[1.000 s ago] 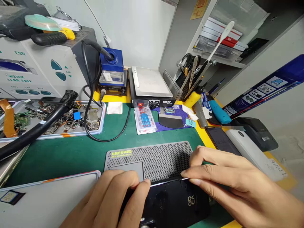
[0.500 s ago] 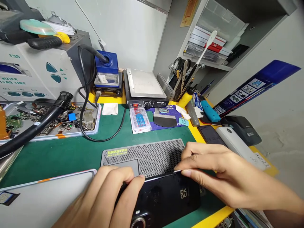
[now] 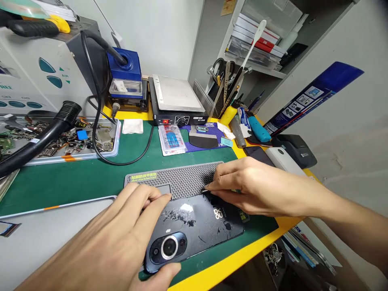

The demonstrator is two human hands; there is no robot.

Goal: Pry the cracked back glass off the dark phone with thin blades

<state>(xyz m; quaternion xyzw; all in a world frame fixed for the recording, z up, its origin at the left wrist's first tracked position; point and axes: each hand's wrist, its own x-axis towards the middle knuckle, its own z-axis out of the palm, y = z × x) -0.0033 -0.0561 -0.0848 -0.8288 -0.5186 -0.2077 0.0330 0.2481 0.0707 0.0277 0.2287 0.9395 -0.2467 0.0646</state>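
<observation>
A dark smartphone [image 3: 197,226] lies back side up on the grey honeycomb anti-slip pad [image 3: 182,178]. Its round camera [image 3: 169,247] is at the near left end, and black flaky patches mark the back panel. My left hand [image 3: 121,230] grips the camera end, fingers along the far edge and thumb at the near edge. At the far edge, toward the right end, the fingertips of my right hand [image 3: 239,184] are pinched together. A thin shiny sliver shows at those fingertips, too small to name.
A tray of circuit boards [image 3: 69,157] and a black hose [image 3: 39,141] are at the left. Behind stand a soldering station [image 3: 124,68] and a heating plate [image 3: 178,95]. Tools stand in a holder [image 3: 222,95]. A grey panel [image 3: 54,238] lies near left; the mat's yellow border [image 3: 224,270] runs in front.
The view has shifted, and the phone's back now shows more fully, with its camera and bright reflections visible. Both hands remain on the phone's far edge; my left thumb has come into view.
</observation>
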